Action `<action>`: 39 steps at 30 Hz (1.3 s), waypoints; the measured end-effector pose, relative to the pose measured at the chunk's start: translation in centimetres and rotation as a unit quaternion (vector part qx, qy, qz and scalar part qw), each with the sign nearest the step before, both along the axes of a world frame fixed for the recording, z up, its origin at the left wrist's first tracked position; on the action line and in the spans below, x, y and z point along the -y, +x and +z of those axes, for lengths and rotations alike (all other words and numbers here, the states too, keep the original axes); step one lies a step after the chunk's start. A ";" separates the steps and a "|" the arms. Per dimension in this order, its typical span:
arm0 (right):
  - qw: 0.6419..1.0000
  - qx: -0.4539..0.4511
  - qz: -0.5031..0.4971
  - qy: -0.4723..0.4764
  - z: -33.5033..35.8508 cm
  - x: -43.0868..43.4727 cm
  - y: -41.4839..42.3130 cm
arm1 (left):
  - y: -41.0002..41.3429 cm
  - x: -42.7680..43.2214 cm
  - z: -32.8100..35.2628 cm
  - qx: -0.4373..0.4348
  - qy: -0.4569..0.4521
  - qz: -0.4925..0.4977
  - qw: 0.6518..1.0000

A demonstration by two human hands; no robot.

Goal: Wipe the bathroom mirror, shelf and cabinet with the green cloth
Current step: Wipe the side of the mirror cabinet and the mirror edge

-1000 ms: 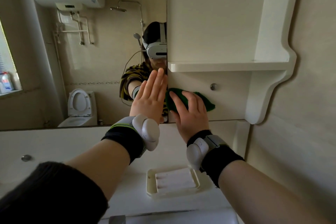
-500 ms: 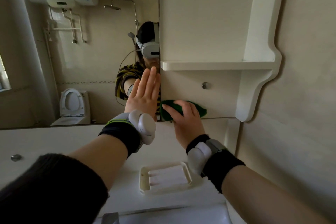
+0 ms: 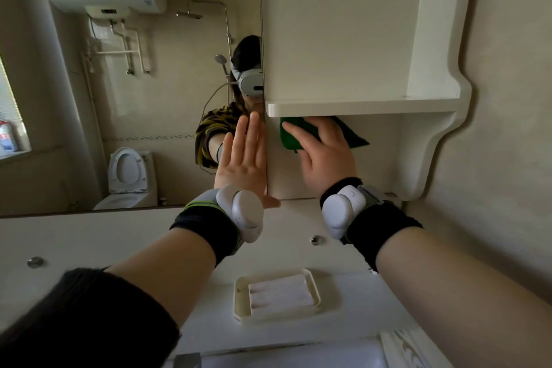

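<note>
My right hand [image 3: 327, 152] presses the green cloth [image 3: 289, 136] flat against the white cabinet door [image 3: 376, 155], just under the shelf [image 3: 358, 107]. The cloth's top edge touches the shelf's underside, and the hand hides the door knob. My left hand [image 3: 243, 158] lies flat with fingers together against the right edge of the mirror [image 3: 134, 98], holding nothing. Both wrists wear black bands with white trackers.
A cream soap dish [image 3: 276, 294] sits on the white counter [image 3: 119, 236] below my hands. The wall [image 3: 507, 128] closes the right side past the cabinet's curved side panel [image 3: 430, 140]. A small metal knob [image 3: 316, 239] sits on the counter ledge.
My right hand slid the cloth down the door, then back up to just beneath the shelf. My left hand stayed on the mirror edge.
</note>
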State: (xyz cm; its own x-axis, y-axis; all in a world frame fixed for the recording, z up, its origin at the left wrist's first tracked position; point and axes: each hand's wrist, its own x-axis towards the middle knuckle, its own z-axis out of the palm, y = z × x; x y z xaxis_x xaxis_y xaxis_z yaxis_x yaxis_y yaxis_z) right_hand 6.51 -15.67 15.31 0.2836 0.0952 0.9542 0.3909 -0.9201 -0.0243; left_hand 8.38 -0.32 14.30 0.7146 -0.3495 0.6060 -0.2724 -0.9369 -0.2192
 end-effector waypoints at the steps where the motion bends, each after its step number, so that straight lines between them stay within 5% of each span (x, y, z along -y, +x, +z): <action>1: 1.000 0.002 0.000 -0.002 -0.1 0.0 0.0 | 0.0 0.2 0.0 -0.009 -0.004 0.008 1.000; 39: 0.995 -0.041 -0.052 -0.075 -7.3 1.4 -0.9 | -0.4 1.3 0.2 -0.046 -0.055 0.016 0.997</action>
